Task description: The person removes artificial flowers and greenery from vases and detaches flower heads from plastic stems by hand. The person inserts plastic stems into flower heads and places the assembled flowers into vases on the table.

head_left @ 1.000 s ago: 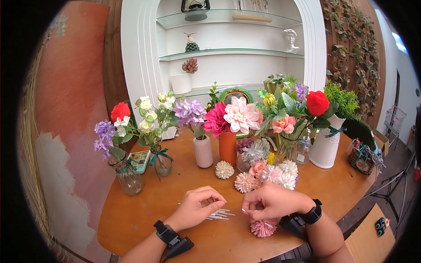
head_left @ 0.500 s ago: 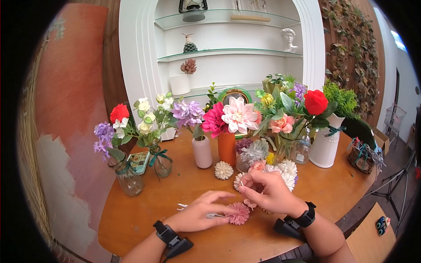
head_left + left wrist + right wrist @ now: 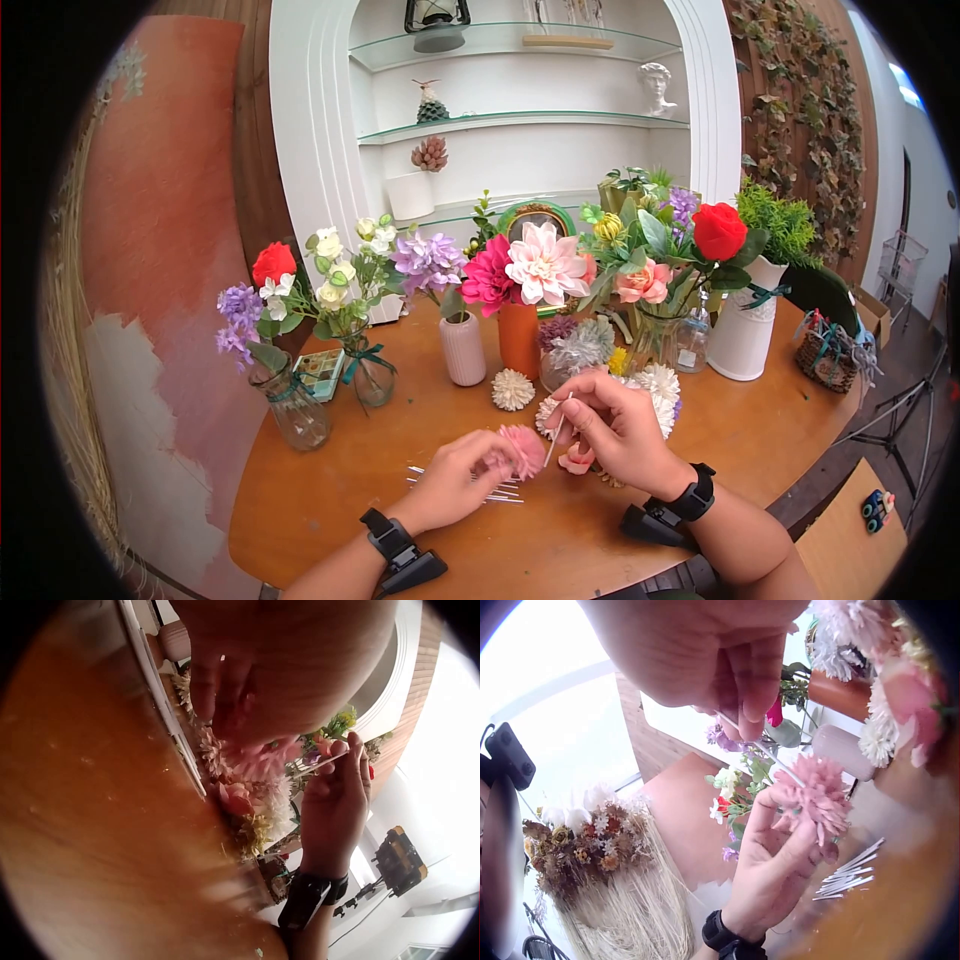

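Just left of the orange vase (image 3: 519, 345) stands a ribbed pink vase (image 3: 463, 350); behind the orange vase rises a white arched shelf unit (image 3: 310, 150); well to the orange vase's right are a white jug (image 3: 741, 335) and, farther right, a wicker basket (image 3: 826, 362).

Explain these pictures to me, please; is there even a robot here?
No robot, only a person working barehanded. The widest picture comes from a camera worn on the head, looking forward and down; the other two come from a wrist camera on each arm. The left hand holds a pink flower; the right hand pinches a thin white stick, one end close to that flower. On the brown table lie more white sticks and loose flower heads, with flower-filled vases standing behind them.
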